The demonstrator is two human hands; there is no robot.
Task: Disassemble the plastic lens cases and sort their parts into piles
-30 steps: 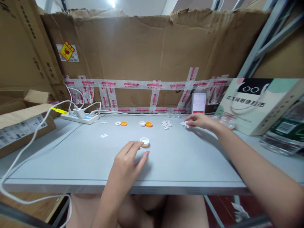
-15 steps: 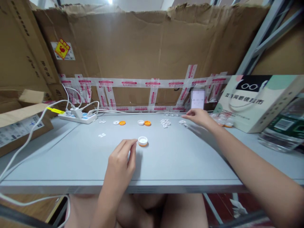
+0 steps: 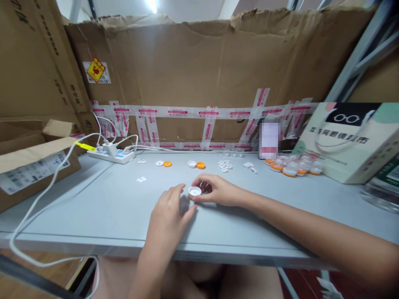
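A small round cap [image 3: 195,191], white on top with an orange base, sits on the grey table [image 3: 102,207] near its middle. My left hand [image 3: 168,214] is curled at the cap's left side, with forefinger and thumb closing on it. My right hand [image 3: 215,190] reaches in from the right, and its fingertips pinch the cap's right edge. Whether the right fingers also hold a smaller piece is hidden.
Farther back lie two pairs of white and orange discs [image 3: 163,163] [image 3: 196,165], heaps of tiny white pieces [image 3: 225,165] and a row of orange-based caps [image 3: 289,169]. A power strip [image 3: 110,155] with white cables, a cardboard box [image 3: 31,166], a phone [image 3: 269,139] and a printed paper bag [image 3: 349,141] ring the table.
My right hand has come back from the white pieces at the far right to the cap in the middle. My left hand has closed in on the cap again.
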